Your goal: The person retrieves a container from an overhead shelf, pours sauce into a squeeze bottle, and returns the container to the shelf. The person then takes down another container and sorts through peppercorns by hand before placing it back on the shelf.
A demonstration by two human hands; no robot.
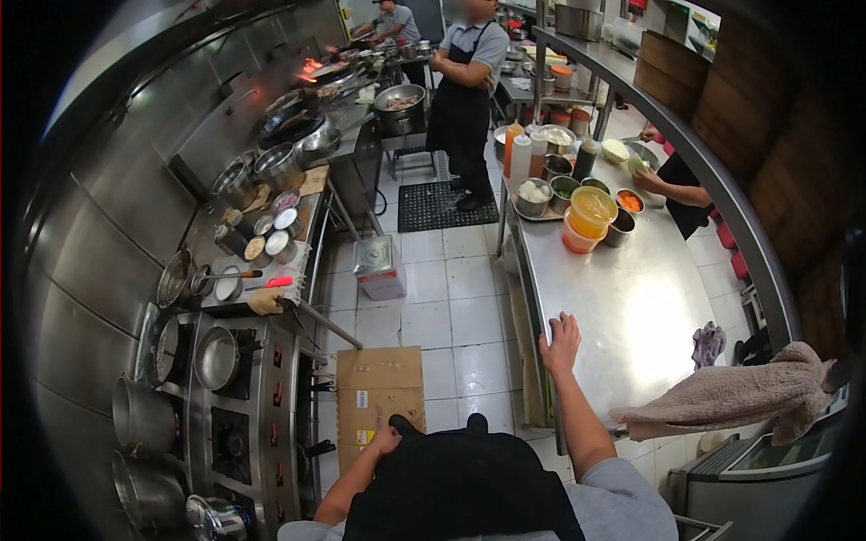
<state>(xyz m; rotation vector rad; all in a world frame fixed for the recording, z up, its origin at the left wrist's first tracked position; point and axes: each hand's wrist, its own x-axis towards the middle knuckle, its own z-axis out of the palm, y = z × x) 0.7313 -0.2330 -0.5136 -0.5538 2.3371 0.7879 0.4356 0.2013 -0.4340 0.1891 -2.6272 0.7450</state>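
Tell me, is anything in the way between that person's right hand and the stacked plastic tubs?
Nothing visible: the right hand rests at the edge of the steel table, and only bare steel shows between it and the stacked plastic tubs.

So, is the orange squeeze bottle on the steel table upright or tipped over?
Upright: the orange squeeze bottle stands with its narrow tip pointing up.

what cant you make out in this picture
All in the head view:
- Left hand: palm hidden by the hand itself
- Right hand: palm hidden, facing the table
- Far-right worker: head hidden by the shelf
- Cardboard: label print too small
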